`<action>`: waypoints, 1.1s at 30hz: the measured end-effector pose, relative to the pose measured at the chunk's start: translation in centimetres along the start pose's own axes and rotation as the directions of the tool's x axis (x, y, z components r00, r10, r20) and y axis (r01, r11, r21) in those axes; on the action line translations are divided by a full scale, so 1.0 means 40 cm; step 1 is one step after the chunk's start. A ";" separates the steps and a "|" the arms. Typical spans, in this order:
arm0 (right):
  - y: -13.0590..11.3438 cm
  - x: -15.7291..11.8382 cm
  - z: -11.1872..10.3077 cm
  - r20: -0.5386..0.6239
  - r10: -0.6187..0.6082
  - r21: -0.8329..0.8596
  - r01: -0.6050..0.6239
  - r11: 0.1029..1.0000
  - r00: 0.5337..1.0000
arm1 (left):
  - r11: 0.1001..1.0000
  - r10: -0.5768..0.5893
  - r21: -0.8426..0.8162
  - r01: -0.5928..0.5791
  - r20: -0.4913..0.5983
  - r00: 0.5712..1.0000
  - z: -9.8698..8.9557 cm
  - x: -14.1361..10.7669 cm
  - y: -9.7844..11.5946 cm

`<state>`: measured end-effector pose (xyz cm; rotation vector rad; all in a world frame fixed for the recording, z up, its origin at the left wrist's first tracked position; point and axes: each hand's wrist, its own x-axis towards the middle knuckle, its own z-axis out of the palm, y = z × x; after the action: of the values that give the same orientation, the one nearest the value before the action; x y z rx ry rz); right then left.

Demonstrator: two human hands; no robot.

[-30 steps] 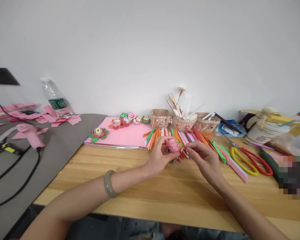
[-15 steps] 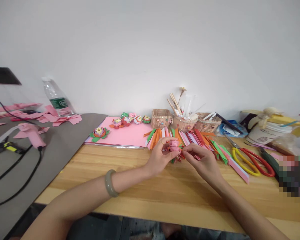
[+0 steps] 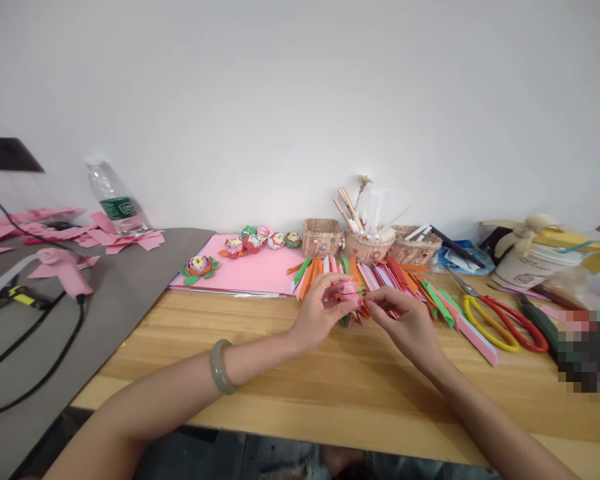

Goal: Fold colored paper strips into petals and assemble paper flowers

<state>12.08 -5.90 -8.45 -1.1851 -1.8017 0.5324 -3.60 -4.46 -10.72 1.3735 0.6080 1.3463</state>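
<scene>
My left hand (image 3: 320,315) pinches a small pink folded paper flower (image 3: 349,289) between thumb and fingers. Close on its right, my right hand (image 3: 404,323) has thumb and index pressed together at the flower's edge; whatever lies between those fingertips is too small to make out. Behind both hands, folded paper strips (image 3: 310,277) in orange, green, pink and red spread in a row. A finished-looking flower with green leaves (image 3: 199,267) rests on pink paper sheets (image 3: 245,275), with several smaller paper flowers (image 3: 276,240) at the sheets' back edge.
Woven baskets (image 3: 323,237) with sticks and pens stand by the wall. Scissors (image 3: 490,320) and a white bucket (image 3: 525,267) are at the right. On the grey surface at left are a pink glue gun (image 3: 65,272), cables, pink paper scraps and a leaning bottle (image 3: 115,200).
</scene>
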 end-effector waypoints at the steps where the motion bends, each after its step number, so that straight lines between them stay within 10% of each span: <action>1: 0.002 -0.001 0.001 -0.009 0.000 0.004 0.000 1.000 1.000 | 1.000 0.004 -0.002 -0.004 -0.003 1.000 0.000 0.000 0.000; 33: 0.006 0.018 -0.024 0.247 0.197 0.304 -0.268 0.914 0.949 | 0.998 -0.057 -0.036 0.057 0.017 0.998 -0.001 0.000 -0.004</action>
<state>12.92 -5.25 -7.81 -1.1423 -1.6624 1.0974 -3.61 -4.38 -10.86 1.3271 0.6045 1.2935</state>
